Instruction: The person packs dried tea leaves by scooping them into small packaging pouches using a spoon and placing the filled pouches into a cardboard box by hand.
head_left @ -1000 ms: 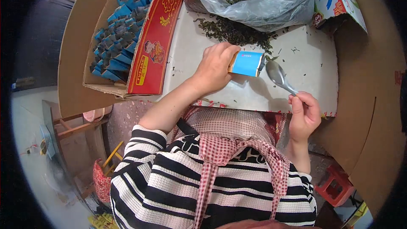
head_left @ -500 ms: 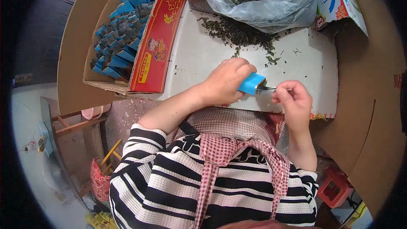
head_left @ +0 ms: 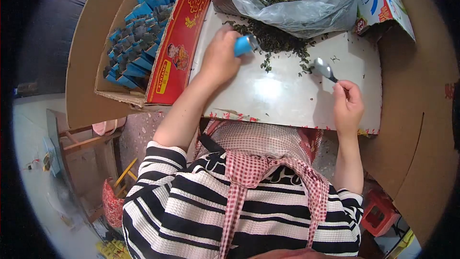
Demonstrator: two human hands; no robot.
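My left hand (head_left: 221,57) is closed around a small blue packet (head_left: 243,46) with a silvery open end that points right. It is held over the left part of the white board (head_left: 287,96), close to the loose dried tea leaves (head_left: 268,38). In my right hand (head_left: 348,108) is the handle of a metal spoon (head_left: 324,68), pinched between thumb and fingers. The spoon's bowl points up and left, near the right edge of the leaves, and looks bare. Behind the pile stands a clear plastic bag (head_left: 306,17) full of dark leaves.
At the left, a red cardboard box (head_left: 179,62) holds many upright blue packets (head_left: 136,43) with silvery tops. A white milk carton (head_left: 383,5) stands at the back right. Brown cardboard (head_left: 412,115) surrounds the board. Scattered leaf bits lie on the board.
My left hand has moved up and left with the blue packet. The spoon has come away from the packet's opening, and my right hand has shifted slightly right.
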